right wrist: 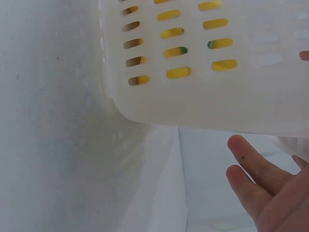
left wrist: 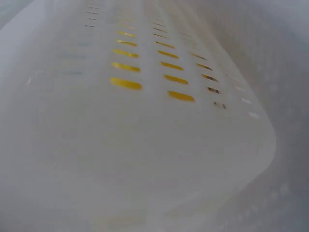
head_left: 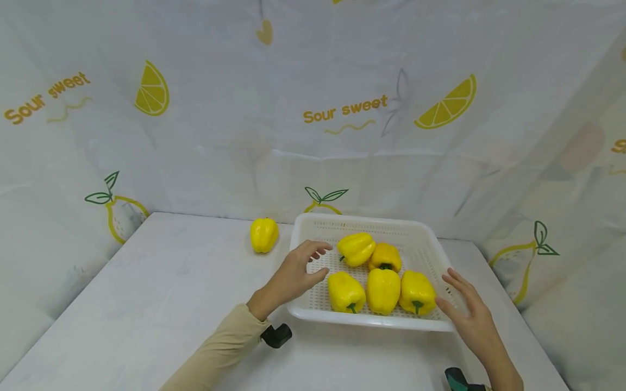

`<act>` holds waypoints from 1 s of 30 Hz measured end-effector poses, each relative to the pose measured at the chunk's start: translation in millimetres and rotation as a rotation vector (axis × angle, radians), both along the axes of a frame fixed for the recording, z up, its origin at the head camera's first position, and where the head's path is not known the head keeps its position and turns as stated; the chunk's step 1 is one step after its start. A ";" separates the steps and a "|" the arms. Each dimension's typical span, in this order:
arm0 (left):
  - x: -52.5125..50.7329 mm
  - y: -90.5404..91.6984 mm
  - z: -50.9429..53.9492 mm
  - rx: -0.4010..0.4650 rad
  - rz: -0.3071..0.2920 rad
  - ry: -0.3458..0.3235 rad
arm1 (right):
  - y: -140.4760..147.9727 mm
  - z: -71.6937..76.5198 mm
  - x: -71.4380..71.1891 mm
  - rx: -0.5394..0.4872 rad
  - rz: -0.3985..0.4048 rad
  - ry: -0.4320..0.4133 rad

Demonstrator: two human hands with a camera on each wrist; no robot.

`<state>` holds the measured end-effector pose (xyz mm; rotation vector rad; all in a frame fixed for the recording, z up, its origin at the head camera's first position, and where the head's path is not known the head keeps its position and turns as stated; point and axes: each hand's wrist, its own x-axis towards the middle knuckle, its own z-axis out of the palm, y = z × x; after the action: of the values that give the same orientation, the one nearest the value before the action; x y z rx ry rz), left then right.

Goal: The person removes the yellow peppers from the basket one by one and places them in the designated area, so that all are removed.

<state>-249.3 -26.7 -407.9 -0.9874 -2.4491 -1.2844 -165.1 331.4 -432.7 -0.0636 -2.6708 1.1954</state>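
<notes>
A white perforated basket point(head_left: 371, 320) holds several yellow bell peppers point(head_left: 383, 291). Over its left side reaches the left hand point(head_left: 298, 274), fingers bent loosely and apart from the thumb, nothing between them. At the right rim is the right hand point(head_left: 469, 309), fingers spread and holding no pepper; whether it touches the rim cannot be told. The right wrist view shows that hand point(right wrist: 270, 188) beside the rim of the basket point(right wrist: 207, 106). In the left wrist view the basket wall point(left wrist: 135, 145) fills the picture, yellow showing through its slots, and no hand appears.
One yellow pepper point(head_left: 264, 235) stands on the white table point(head_left: 161, 282), left of the basket near the back edge. Behind the table hangs a white curtain point(head_left: 220, 108) with lemon prints. Black devices point(head_left: 276, 336) are strapped at the wrists.
</notes>
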 end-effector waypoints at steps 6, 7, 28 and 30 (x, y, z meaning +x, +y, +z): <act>1.9 6.2 0.9 -0.035 -0.016 0.003 | -0.8 1.0 0.3 0.003 -0.001 0.001; 2.3 7.3 1.4 -0.040 -0.019 -0.002 | -0.8 1.2 0.1 0.002 -0.003 -0.002; 5.8 22.3 6.9 -0.331 -0.096 -0.121 | 1.1 -0.8 -1.0 -0.011 -0.003 -0.005; 5.7 23.0 6.6 -0.363 -0.095 -0.136 | 0.9 -0.8 -1.0 -0.013 0.001 -0.003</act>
<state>-243.6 -3.7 -401.3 -1.1457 -2.8398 -0.9789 -166.0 332.3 -433.5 -0.0662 -2.6664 1.2139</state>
